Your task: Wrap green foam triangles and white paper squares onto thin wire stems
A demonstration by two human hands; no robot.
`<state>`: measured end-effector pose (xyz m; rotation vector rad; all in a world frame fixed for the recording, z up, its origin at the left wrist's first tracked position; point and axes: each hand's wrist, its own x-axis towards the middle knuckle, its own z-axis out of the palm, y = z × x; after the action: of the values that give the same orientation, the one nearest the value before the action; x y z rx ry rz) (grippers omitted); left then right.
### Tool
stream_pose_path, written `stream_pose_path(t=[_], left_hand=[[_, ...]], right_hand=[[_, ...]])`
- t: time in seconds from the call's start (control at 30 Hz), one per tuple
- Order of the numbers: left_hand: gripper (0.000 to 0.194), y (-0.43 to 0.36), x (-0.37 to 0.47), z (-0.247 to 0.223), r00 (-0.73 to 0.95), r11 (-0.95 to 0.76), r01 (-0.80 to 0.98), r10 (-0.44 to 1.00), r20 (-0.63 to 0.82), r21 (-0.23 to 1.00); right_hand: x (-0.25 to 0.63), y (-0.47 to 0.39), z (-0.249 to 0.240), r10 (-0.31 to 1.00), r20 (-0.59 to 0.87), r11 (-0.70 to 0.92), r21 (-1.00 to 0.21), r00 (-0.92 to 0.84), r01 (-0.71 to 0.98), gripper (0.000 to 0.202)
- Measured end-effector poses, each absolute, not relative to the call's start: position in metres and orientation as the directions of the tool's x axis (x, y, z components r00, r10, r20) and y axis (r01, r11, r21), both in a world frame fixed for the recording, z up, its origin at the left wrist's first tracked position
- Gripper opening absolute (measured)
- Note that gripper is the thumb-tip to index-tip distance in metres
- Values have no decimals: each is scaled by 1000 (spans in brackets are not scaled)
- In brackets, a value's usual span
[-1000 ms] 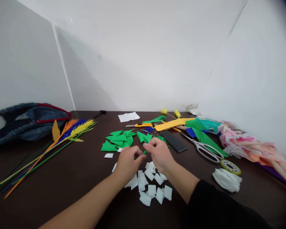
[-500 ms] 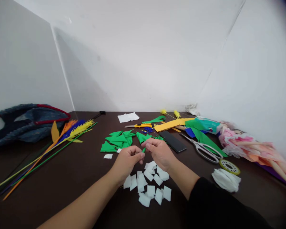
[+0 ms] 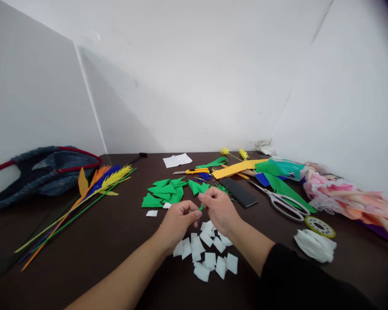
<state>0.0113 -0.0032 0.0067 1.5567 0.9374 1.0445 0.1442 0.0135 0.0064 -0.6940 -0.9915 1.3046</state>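
My left hand [image 3: 177, 221] and my right hand [image 3: 219, 210] meet above the dark table [image 3: 110, 241], fingertips pinching a small green piece [image 3: 201, 208] between them. Just below the hands lie several white paper squares [image 3: 210, 258]. Behind the hands is a pile of green paper triangles [image 3: 164, 193]. The green piece is mostly hidden by the fingers.
Feathered stems [image 3: 84, 193] and a blue bag [image 3: 45, 165] lie on the left. At the back are a yellow utility knife [image 3: 194, 171], white paper [image 3: 177, 160] and a black slab [image 3: 239, 192]. Scissors [image 3: 284, 202], a tape roll [image 3: 320, 226], white tissue [image 3: 315, 245] and a doll [image 3: 345, 198] are on the right.
The hands stay together on the green piece, fingers shifting slightly. The view has tilted a little, so everything sits slightly lower and to the right.
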Motion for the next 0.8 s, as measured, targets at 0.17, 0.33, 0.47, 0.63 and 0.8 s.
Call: stream_pose_path(t=[0.17,0.33,0.47,0.63,0.8], left_hand=[[13,-1,7,5,328,-122,0,938,115,993],[16,0,2,4,329,-99,-91,936,124,991],[15,1,0,3,339,-100,-88,933,125,991],[16,1,1,3,337,-116,-43,934,123,992],[16,-2,5,6,326,-138,-22,936,137,990]], right_hand=[[152,12,12,957,110,-53,-842,-267,-537,31],[145,11,9,940,209,81,-906,-271,-415,12],[141,14,6,953,251,184,-925,-170,-333,11],[142,14,5,963,242,212,-951,-118,-224,23],[143,16,2,956,286,274,-951,-70,-141,31]])
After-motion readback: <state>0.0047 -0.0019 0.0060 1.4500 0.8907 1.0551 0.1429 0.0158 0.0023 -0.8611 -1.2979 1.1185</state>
